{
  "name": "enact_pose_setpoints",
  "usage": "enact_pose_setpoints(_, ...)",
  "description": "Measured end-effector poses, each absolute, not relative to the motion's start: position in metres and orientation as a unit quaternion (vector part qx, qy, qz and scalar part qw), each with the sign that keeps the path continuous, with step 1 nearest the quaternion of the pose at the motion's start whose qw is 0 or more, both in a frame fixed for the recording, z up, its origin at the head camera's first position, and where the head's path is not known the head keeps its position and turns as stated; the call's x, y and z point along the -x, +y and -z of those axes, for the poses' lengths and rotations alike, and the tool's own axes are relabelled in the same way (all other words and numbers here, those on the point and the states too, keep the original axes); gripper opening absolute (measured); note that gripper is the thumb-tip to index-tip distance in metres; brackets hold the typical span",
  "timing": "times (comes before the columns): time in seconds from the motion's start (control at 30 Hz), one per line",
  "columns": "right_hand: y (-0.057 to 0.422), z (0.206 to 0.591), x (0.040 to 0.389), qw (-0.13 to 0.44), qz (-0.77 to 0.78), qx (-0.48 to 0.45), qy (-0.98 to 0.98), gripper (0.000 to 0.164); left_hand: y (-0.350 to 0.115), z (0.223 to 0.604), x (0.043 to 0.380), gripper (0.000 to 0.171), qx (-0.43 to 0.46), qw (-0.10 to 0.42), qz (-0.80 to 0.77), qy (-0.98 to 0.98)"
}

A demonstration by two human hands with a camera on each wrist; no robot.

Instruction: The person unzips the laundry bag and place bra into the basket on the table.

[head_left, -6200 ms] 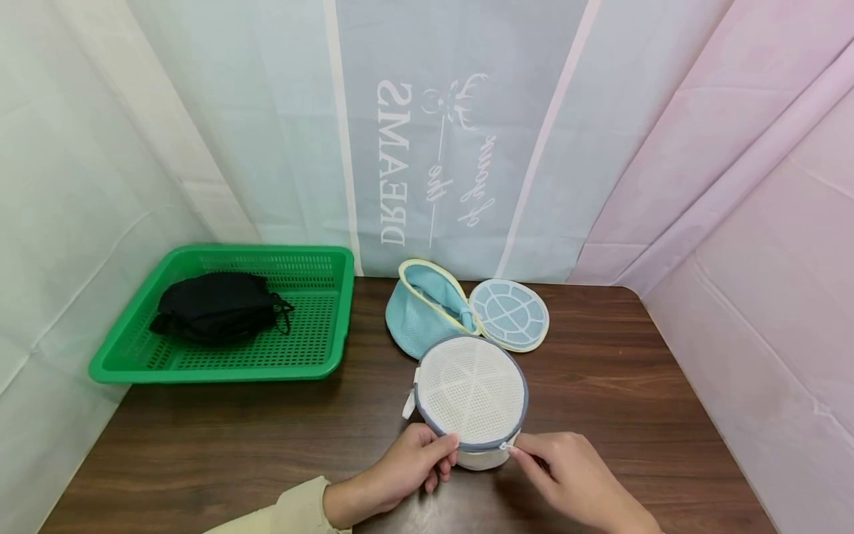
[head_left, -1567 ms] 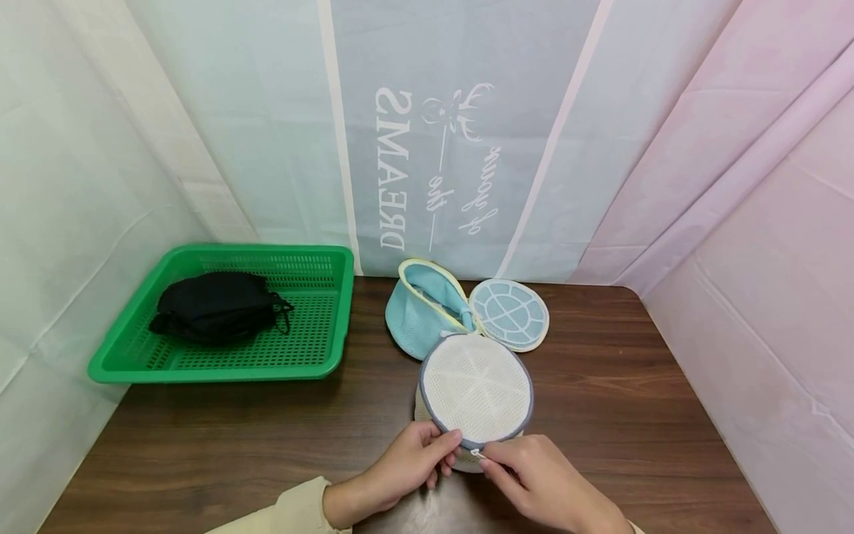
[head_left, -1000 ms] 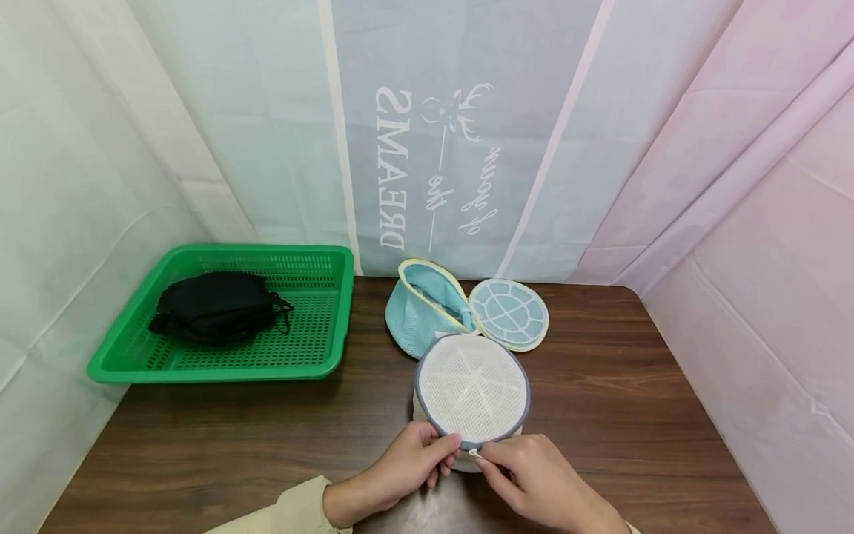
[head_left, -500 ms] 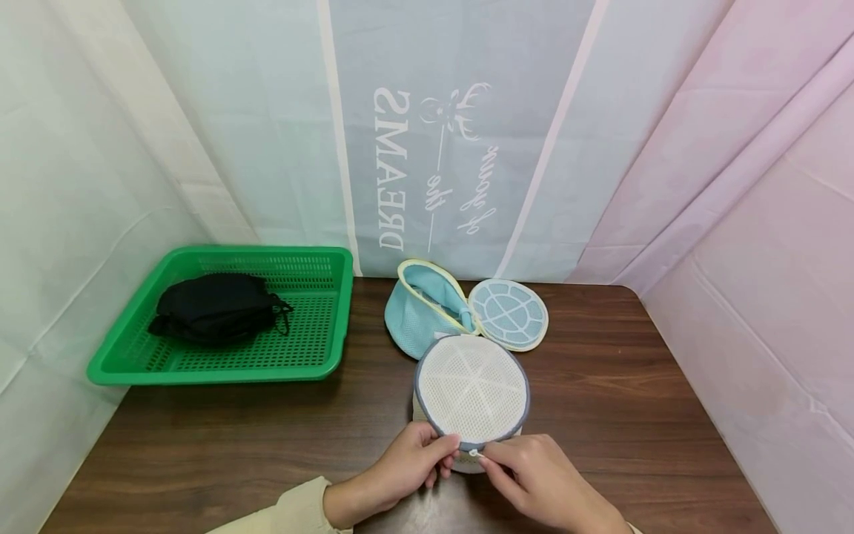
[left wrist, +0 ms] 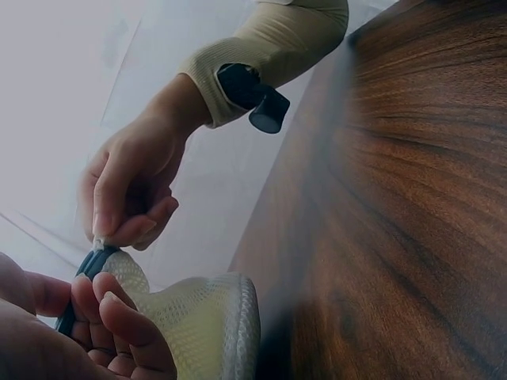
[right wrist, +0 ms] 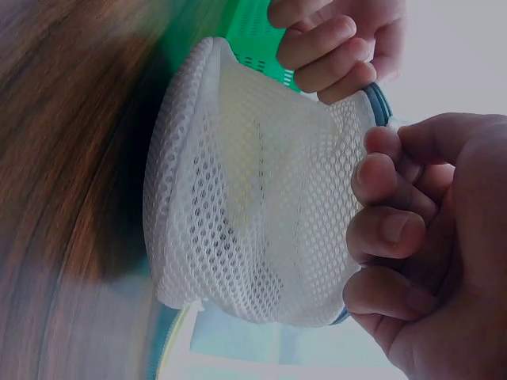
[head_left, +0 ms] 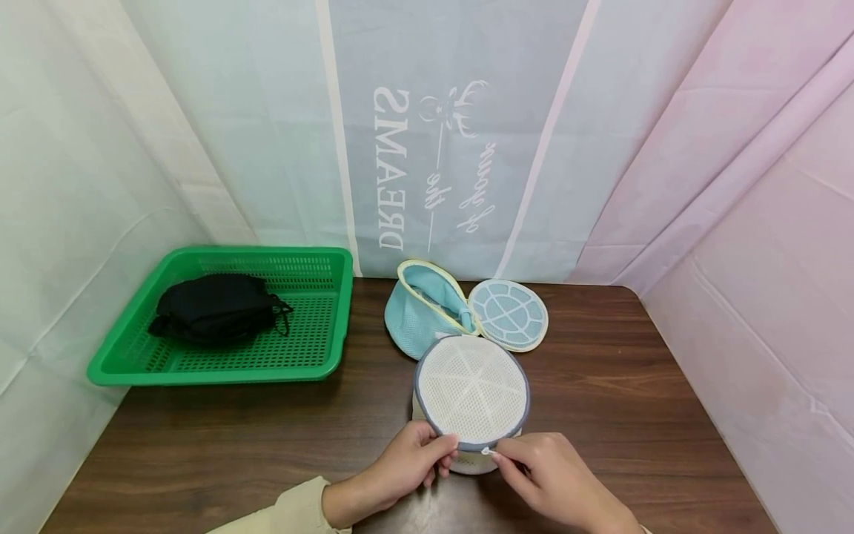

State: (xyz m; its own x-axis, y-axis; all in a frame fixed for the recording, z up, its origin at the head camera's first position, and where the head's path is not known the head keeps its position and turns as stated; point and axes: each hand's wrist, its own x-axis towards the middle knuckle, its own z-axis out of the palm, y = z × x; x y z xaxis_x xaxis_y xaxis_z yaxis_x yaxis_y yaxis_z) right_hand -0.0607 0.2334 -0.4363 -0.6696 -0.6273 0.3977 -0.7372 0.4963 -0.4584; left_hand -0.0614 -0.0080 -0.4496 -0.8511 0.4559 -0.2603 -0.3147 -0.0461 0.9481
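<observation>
A round white mesh laundry bag (head_left: 473,389) with a grey zippered rim stands on the table, its lid lying over the top. My left hand (head_left: 400,469) pinches the front of the rim, thumb above and fingers curled below. Just to its right, my right hand (head_left: 559,475) pinches the small white zipper pull (head_left: 488,451) between thumb and forefinger. In the right wrist view the bag's mesh side (right wrist: 245,198) bulges out, and something pale yellow shows faintly through it. The left wrist view has both hands close together at the dark zipper edge (left wrist: 95,260).
Behind the bag lies a blue mesh bag (head_left: 416,319) with yellow trim, its mouth gaping and its round lid (head_left: 509,315) flipped to the right. At the left, a green basket (head_left: 336,348) holds a black drawstring pouch (head_left: 216,308). Cloth curtains (head_left: 454,44) enclose the brown wooden table (head_left: 620,415).
The white bag has turned, its white tab moving from the left side to the back. The zipper pull and right hand went left, then slid slightly right. The left hand keeps its grip.
</observation>
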Motion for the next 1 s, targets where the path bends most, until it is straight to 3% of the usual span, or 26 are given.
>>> enact_pose_setpoints(0.7,0.254,0.429,0.063,0.099,-0.314,-0.358,-0.874,0.039,-0.009,0.446,0.062,0.025,-0.052,0.265,-0.725,0.633)
enact_pose_setpoints(1.0,0.269,0.43,0.067,0.13,-0.303,-0.341,-0.881,0.048,-0.011,0.445,0.062,0.025,-0.055,0.268,-0.724,0.633)
